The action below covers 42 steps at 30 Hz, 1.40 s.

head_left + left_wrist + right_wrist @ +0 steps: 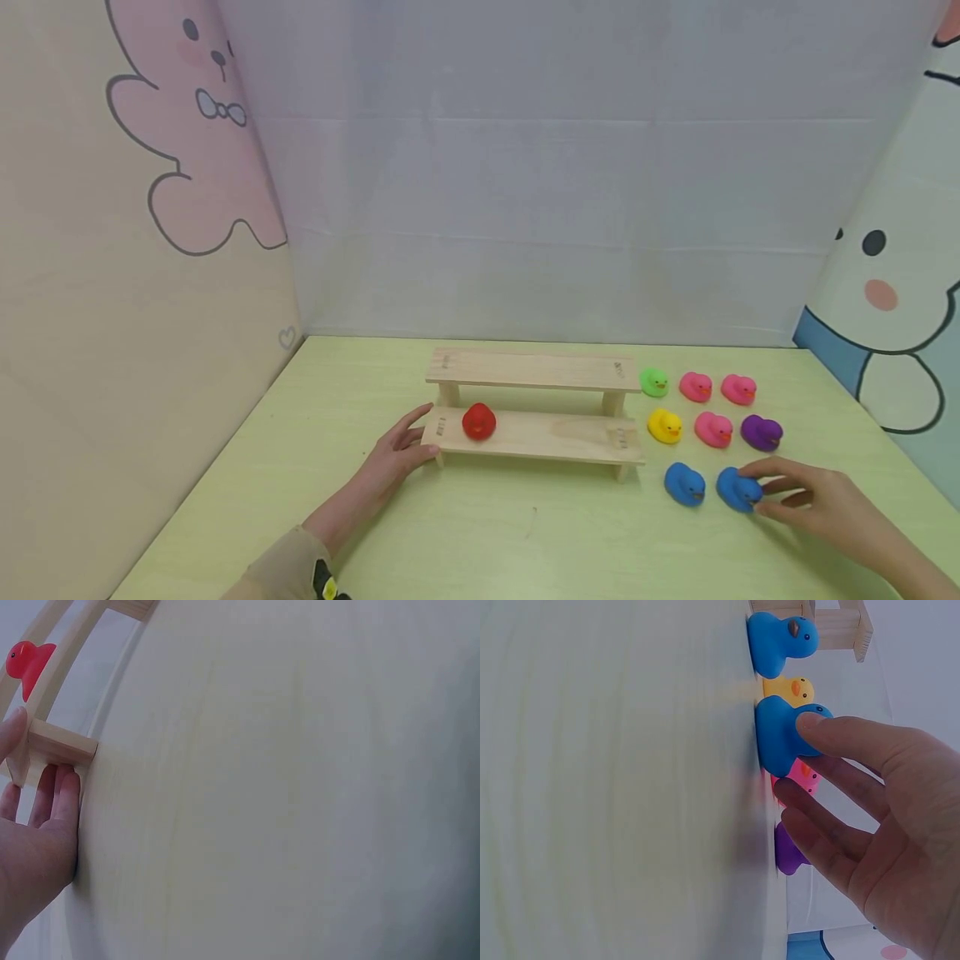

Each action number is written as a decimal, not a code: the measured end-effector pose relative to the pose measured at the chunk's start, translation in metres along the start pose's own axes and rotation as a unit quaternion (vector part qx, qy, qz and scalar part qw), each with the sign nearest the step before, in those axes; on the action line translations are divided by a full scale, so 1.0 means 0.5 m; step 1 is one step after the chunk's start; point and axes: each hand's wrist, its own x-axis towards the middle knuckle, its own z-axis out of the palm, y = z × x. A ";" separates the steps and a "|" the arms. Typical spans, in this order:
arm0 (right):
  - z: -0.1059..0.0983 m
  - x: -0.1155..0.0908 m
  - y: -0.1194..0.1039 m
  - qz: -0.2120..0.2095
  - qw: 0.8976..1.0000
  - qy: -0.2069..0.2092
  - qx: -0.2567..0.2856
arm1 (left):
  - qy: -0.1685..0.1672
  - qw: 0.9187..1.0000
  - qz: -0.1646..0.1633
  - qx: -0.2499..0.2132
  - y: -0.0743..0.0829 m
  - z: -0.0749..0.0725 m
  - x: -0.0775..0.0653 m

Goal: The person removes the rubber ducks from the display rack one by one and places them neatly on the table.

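Observation:
A two-tier wooden stand bears a red rubber duck near the left end of its lower board. My left hand grips that left end, thumb at the front corner and fingers farther back; the left wrist view shows some fingers beneath the board. On the right, my right hand pinches a blue rubber duck between thumb and fingers. This duck still sits on the table, the thumb against its head. Another blue duck stands just to its left.
Behind the blue ducks are a yellow duck, a pink duck and a purple duck. Farther back sit a green duck and two more pink ducks. Cloth walls enclose the table.

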 end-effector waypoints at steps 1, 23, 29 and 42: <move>0.000 0.000 0.000 0.002 1.000 -0.002 0.001 | 0.000 1.000 0.001 0.000 0.000 0.000 0.000; -0.019 0.011 -0.027 -0.076 0.996 0.027 -0.041 | -0.002 1.000 0.002 0.008 -0.003 -0.001 0.000; -0.032 0.031 -0.077 -0.103 0.991 0.067 -0.047 | -0.003 1.000 0.003 0.006 -0.005 -0.001 0.002; 0.004 0.089 -0.204 -0.207 0.967 0.150 -0.010 | -0.006 1.000 0.003 0.006 -0.005 -0.001 0.002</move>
